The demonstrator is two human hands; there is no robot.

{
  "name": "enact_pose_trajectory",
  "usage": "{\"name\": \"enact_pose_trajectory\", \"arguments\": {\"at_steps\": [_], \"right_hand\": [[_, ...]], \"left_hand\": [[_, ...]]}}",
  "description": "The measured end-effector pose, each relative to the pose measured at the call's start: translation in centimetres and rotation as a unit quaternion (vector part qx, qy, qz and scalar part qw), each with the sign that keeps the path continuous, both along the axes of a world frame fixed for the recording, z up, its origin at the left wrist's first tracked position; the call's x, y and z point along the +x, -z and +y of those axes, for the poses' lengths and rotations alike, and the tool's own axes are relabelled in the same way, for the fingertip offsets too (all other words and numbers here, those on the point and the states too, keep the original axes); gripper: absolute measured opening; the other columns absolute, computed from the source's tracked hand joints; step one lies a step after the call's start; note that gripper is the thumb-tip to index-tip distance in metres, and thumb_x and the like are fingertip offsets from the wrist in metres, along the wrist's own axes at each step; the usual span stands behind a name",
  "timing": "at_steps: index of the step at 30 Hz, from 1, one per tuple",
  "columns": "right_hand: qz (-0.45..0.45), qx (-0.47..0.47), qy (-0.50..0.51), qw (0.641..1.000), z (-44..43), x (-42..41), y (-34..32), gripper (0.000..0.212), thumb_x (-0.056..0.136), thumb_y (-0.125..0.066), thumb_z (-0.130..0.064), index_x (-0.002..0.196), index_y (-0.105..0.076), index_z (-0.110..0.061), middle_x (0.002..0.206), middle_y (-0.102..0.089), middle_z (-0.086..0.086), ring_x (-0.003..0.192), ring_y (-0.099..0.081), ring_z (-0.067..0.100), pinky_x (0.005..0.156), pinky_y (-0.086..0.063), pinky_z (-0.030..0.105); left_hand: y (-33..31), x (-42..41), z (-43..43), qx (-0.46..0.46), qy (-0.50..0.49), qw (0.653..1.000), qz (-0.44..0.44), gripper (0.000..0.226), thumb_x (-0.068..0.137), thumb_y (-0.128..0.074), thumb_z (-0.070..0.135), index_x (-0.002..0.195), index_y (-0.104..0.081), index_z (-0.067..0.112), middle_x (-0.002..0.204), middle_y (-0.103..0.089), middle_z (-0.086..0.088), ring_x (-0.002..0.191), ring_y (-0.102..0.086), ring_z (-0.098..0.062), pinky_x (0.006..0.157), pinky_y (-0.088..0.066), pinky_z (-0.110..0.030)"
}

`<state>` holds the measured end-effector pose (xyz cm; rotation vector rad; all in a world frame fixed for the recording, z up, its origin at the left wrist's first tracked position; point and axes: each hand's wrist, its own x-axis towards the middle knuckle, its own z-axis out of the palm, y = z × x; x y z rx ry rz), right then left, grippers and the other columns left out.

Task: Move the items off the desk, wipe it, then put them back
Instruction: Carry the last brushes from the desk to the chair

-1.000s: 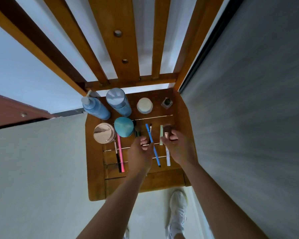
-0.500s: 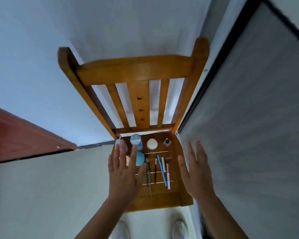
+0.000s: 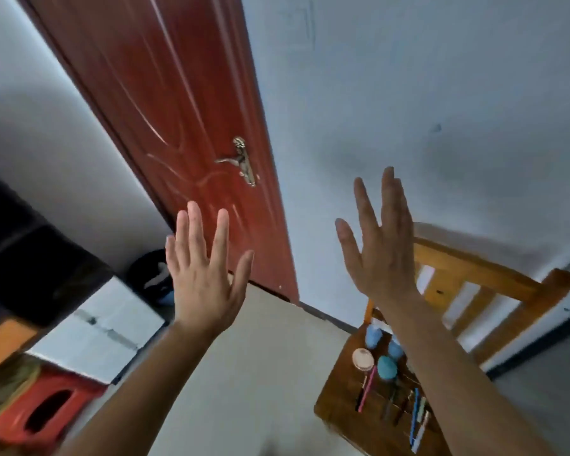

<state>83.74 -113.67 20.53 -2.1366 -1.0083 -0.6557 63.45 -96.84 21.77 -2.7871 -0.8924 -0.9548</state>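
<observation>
Both hands are raised in the air with nothing in them. The left hand (image 3: 204, 284) has its fingers straight and spread, its back to the camera, in front of the lower edge of the red door (image 3: 178, 110). The right hand (image 3: 380, 255) is lifted a little higher, fingers straight and close together, against the white wall (image 3: 441, 93). The task's items lie on the seat of a wooden chair (image 3: 338, 404) at the lower right, beneath the right forearm and well apart from both hands. At the far edge of the seat stand a pale blue bottle (image 3: 373, 335) and a second blue bottle (image 3: 395, 349), the latter partly hidden by the forearm. Just nearer are a round rose-gold compact (image 3: 363, 358) and a teal egg-shaped sponge (image 3: 387, 367), side by side. A pink pen (image 3: 366, 391) lies below the compact, and a blue pen (image 3: 415, 404) lies further right among several other thin sticks too blurred to tell apart. On the door is a brass handle (image 3: 242, 161). At the left, on the floor, sit a white box (image 3: 106, 327) and a red tissue box (image 3: 43, 413) nearer the camera.
</observation>
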Motion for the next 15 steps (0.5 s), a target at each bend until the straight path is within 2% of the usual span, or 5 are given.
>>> {"name": "enact_pose_trajectory", "arguments": {"at_steps": [6, 11, 15], "right_hand": [[-0.089, 0.047, -0.21, 0.972, 14.7, -13.0, -5.3, 0.061, 0.104, -0.048, -0.043, 0.157, -0.032, -0.017, 0.165, -0.016, 0.02, 0.153, -0.019, 0.034, 0.12, -0.028, 0.05], [-0.076, 0.027, -0.324, 0.942, 27.9, -28.6, -6.4, 0.063, 0.104, -0.043, -0.046, 0.158, -0.029, -0.018, 0.166, -0.013, 0.02, 0.152, -0.02, 0.037, 0.12, -0.028, 0.051], [-0.049, -0.001, -0.417, 0.908, 36.9, -42.6, -6.0, 0.063, 0.104, -0.044, -0.047, 0.158, -0.028, -0.019, 0.167, -0.011, 0.018, 0.152, -0.02, 0.038, 0.117, -0.032, 0.054]], "left_hand": [[-3.1, -19.0, 7.6, 0.005, -0.167, 0.986, -0.006, 0.069, 0.099, -0.028, 0.056, 0.157, -0.02, 0.018, 0.164, -0.002, -0.017, 0.152, 0.001, -0.033, 0.119, -0.013, -0.059], [-2.7, -36.5, 13.8, -0.002, -0.282, 0.959, 0.005, 0.07, 0.099, -0.031, 0.056, 0.157, -0.017, 0.02, 0.165, 0.001, -0.016, 0.152, 0.001, -0.033, 0.119, -0.013, -0.06], [-2.9, -49.3, 19.0, -0.011, -0.349, 0.937, 0.028, 0.071, 0.099, -0.024, 0.061, 0.157, -0.019, 0.02, 0.165, -0.002, -0.015, 0.152, -0.001, -0.033, 0.118, -0.016, -0.061]]}}
